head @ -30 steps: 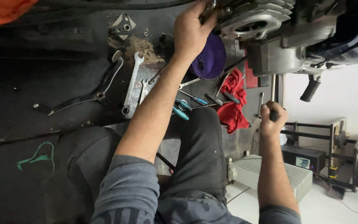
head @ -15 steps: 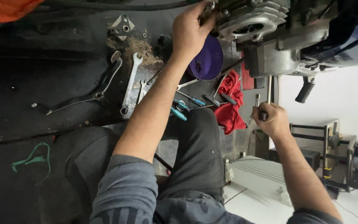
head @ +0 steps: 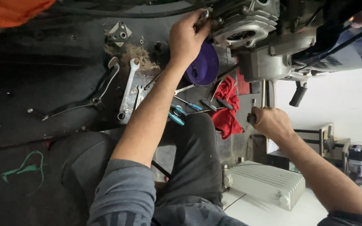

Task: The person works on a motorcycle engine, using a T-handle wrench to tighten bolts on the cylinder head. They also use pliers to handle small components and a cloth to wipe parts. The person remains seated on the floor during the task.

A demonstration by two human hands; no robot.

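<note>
Far to the left of the engine (head: 252, 37), a bent metal lever (head: 101, 90) lies on the dark, dirty floor (head: 30, 75). Next to it, a little closer to the engine, lies a long silver wrench (head: 127, 90) beside a patch of sawdust (head: 137, 56). The left hand (head: 187, 37) reaches up to the left edge of the engine, and its fingers are closed around a small metal part there; what the part is, I cannot tell. Just under this hand, touching the engine side, stands a purple bowl (head: 204, 67). Below the engine lie blue-handled screwdrivers (head: 181, 111) and a red rag (head: 226, 109). Under the right part of the engine, the right hand (head: 271, 122) is clenched on the dark handle of a tool (head: 258, 104) whose thin shaft goes up toward the engine. A white ribbed cover (head: 265, 184) lies well below.
</note>
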